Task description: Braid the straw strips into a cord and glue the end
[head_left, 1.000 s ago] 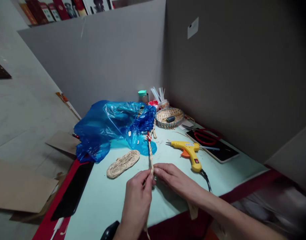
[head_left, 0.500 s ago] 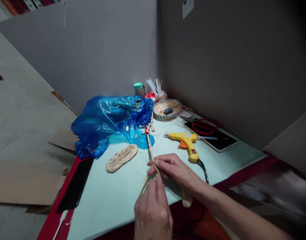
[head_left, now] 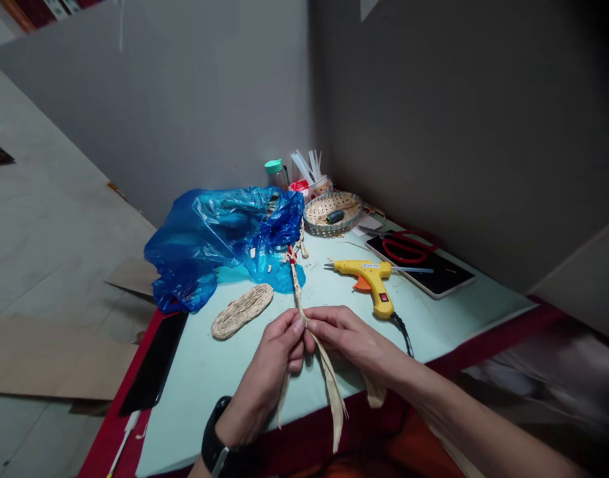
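Note:
A pale plaited braid (head_left: pixel 297 285) of dried plant fibre runs toward me from a red tie near the blue bag. At its near end both hands meet. My left hand (head_left: pixel 277 345), with a black watch on the wrist, pinches the braid end and a strand between thumb and fingers. Opposite it, my right hand (head_left: pixel 347 335) grips the same spot from the right. A wide loose fibre strand (head_left: pixel 333 392) hangs below the fingers over the table's front edge. Left of the braid lies an oval coiled braid piece (head_left: pixel 242 311), flat and apart from the hands.
A yellow glue gun (head_left: pixel 376 279) lies right of the braid, its cord running forward. Behind it are a phone (head_left: pixel 434 275) and red-handled scissors (head_left: pixel 408 245). A woven basket (head_left: pixel 334 212) holds a thread spool. A blue plastic bag (head_left: pixel 209 232) and a dark phone (head_left: pixel 155 365) lie left.
My left hand has moved up from the front edge to the braid end beside the right hand. The wide strand now hangs loose. My right hand has stayed nearly still.

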A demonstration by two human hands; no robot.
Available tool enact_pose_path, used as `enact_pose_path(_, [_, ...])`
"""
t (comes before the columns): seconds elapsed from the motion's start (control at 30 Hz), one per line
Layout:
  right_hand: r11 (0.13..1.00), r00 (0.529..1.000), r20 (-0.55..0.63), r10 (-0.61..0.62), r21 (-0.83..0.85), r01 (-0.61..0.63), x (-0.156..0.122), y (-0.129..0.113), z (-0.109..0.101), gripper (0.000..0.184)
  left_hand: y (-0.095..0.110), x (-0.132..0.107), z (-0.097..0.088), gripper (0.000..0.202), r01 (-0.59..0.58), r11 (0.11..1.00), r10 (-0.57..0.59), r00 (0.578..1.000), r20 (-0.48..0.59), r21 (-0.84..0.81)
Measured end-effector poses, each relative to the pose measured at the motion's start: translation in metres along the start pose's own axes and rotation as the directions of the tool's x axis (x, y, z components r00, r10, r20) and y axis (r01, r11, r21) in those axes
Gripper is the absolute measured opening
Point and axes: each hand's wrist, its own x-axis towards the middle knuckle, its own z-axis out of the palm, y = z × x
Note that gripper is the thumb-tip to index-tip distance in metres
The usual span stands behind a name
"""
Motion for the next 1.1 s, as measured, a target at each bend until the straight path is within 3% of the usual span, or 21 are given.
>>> enact_pose_path(0.07, [0.982, 1.0, 0.004, -0.023, -0.185, 0.023, -0.002, -0.001, -0.002, 0.027, -0.005, 0.001, 0.0, 0.022, 0.0, 1.0, 0.0, 1.0, -0.029, 0.004])
enact_pose_path(0.13, [0.907, 0.998, -0.012, -0.057, -0.418, 0.046, -0.007, -0.003, -0.003, 0.029, -0.006, -0.002, -0.001, 0.023, 0.02, 1.0, -0.018, 0.997, -0.077, 0.021])
enact_pose_path(0.27, [0.605, 0.992, -0.097, -0.085, -0.796, -0.026, -0.022, -0.015, 0.001, 0.029, -0.006, -0.006, -0.001, 0.023, 0.021, 0.994, 0.001, 0.981, -0.195, 0.109])
enact_pose_path(0.4, [0.422, 0.992, -0.089, -0.088, -0.905, -0.044, -0.034, -0.015, 0.019, 0.019, -0.008, -0.007, 0.002, 0.021, -0.059, 0.982, 0.103, 0.964, -0.245, 0.181])
enact_pose_path(0.53, [0.173, 0.996, 0.005, -0.089, -0.985, 0.02, -0.043, 0.001, 0.041, 0.036, -0.011, -0.01, 0.002, 0.027, -0.046, 0.99, 0.08, 0.961, -0.263, 0.133])
enact_pose_path(0.6, [0.118, 0.993, 0.05, -0.104, -0.991, 0.063, -0.044, 0.003, 0.045, 0.033, -0.011, -0.012, 0.001, 0.028, -0.056, 0.994, 0.076, 0.969, -0.237, 0.091])
enact_pose_path(0.63, [0.138, 0.992, 0.062, -0.11, -0.987, 0.077, -0.044, 0.001, 0.043, 0.024, -0.011, -0.013, 0.0, 0.027, -0.064, 0.996, 0.078, 0.971, -0.224, 0.066])
enact_pose_path(0.7, [0.272, 0.991, 0.052, -0.127, -0.959, 0.085, -0.039, -0.007, 0.035, 0.013, -0.01, -0.015, -0.001, 0.023, -0.082, 0.996, 0.085, 0.974, -0.211, 0.023])
enact_pose_path(0.8, [0.513, 0.975, -0.1, -0.201, -0.858, 0.018, -0.026, -0.021, 0.015, 0.022, -0.01, -0.014, -0.001, 0.019, -0.094, 0.995, 0.087, 0.978, -0.189, -0.032])
enact_pose_path(0.87, [0.624, 0.979, -0.129, -0.155, -0.781, -0.004, -0.016, -0.024, 0.006, 0.023, -0.01, -0.013, -0.001, 0.02, -0.099, 0.994, 0.089, 0.982, -0.165, -0.053])
enact_pose_path(1.0, [0.764, 1.0, -0.002, -0.031, -0.645, 0.022, -0.003, -0.013, 0.005, 0.024, -0.012, -0.014, -0.002, 0.022, -0.114, 0.989, 0.101, 0.985, -0.14, -0.091])
enact_pose_path(1.1, [0.809, 1.0, -0.012, -0.022, -0.587, 0.011, 0.0, -0.003, 0.012, 0.026, -0.012, -0.018, -0.002, 0.024, -0.104, 0.989, 0.09, 0.988, -0.126, -0.108])
